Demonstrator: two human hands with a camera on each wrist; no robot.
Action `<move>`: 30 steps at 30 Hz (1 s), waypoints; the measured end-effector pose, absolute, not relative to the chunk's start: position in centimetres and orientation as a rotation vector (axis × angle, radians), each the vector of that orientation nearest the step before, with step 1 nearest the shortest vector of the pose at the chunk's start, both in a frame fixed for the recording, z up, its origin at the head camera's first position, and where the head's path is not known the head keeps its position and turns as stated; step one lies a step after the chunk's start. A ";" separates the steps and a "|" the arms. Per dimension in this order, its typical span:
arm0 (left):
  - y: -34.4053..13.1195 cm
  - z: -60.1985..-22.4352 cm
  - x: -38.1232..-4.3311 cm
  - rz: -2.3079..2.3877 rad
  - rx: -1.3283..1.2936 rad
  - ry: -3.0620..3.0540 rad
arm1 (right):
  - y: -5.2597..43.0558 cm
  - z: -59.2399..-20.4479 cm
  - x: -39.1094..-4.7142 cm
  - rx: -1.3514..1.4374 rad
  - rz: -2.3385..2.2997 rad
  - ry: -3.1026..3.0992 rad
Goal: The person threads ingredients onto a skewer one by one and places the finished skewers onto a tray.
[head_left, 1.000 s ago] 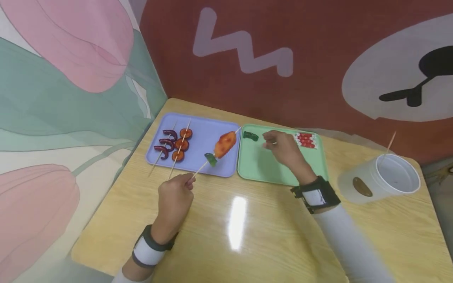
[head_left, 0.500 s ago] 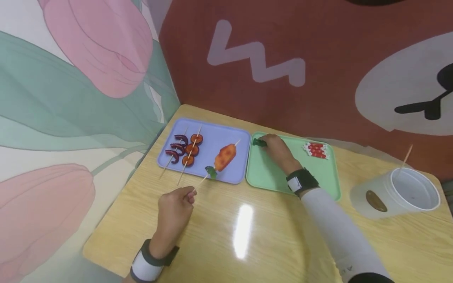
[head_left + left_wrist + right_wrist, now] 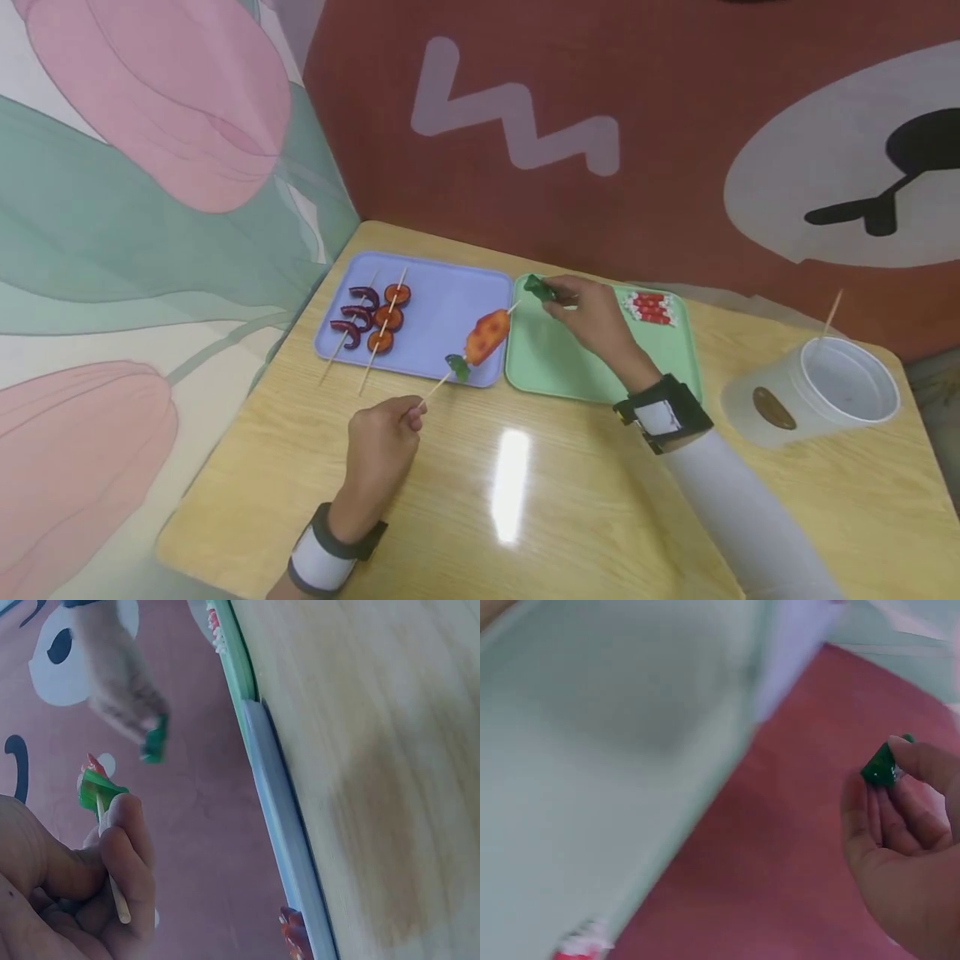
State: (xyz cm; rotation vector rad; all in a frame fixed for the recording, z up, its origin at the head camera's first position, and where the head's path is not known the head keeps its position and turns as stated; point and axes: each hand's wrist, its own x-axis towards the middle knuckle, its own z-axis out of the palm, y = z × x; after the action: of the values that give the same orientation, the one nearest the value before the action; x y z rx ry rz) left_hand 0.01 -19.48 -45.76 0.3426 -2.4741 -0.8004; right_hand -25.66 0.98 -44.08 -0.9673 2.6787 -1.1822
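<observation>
Low over the front of the blue tray (image 3: 442,292), a bamboo skewer (image 3: 433,392) slants up from my left hand (image 3: 381,446), which pinches its lower end. Threaded on it are a green pepper-like piece (image 3: 458,367) and, above that, an orange-red sausage-shaped piece (image 3: 487,336); the bare tip points up and right. My right hand (image 3: 596,325) pinches a second green pepper-like piece (image 3: 881,768) between thumb and fingers, over the green tray (image 3: 555,362). In the head view that piece is just beyond the skewer's tip, a small gap apart.
On the blue tray's left lie two filled skewers, one with dark red curled pieces (image 3: 351,321), one with round brown-orange slices (image 3: 388,318). Several red-and-white pieces (image 3: 651,308) sit at the green tray's back right. A white bucket (image 3: 757,404) with a stick stands on the right.
My right hand has reached to the green piece at the green tray's back left, picked it up and brought it near the skewer's tip. The left hand keeps holding the skewer.
</observation>
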 end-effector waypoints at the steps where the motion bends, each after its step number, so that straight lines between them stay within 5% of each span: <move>1: -19.4 -45.8 0.0 -0.800 0.342 -2.470 | 1.1 -43.2 -25.1 -0.964 -1.214 2.665; 9: -18.7 -45.3 -0.2 -0.786 0.277 -2.417 | 2.1 -37.7 -21.6 -0.864 -1.331 2.607; 18: -18.1 -44.9 -0.4 -0.709 0.205 -2.368 | 2.8 -36.3 -19.4 -0.972 -1.318 2.694; 30: -16.0 -44.6 -1.4 -0.608 0.121 -2.268 | 1.8 -36.1 -16.1 -1.433 -1.169 3.185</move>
State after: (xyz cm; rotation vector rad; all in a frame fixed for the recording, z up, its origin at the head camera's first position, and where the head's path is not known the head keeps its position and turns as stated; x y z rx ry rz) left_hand -1.41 -15.97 -44.59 0.1211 -2.2683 -0.6081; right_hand -16.12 1.75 -36.08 -1.4332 3.1849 -1.1694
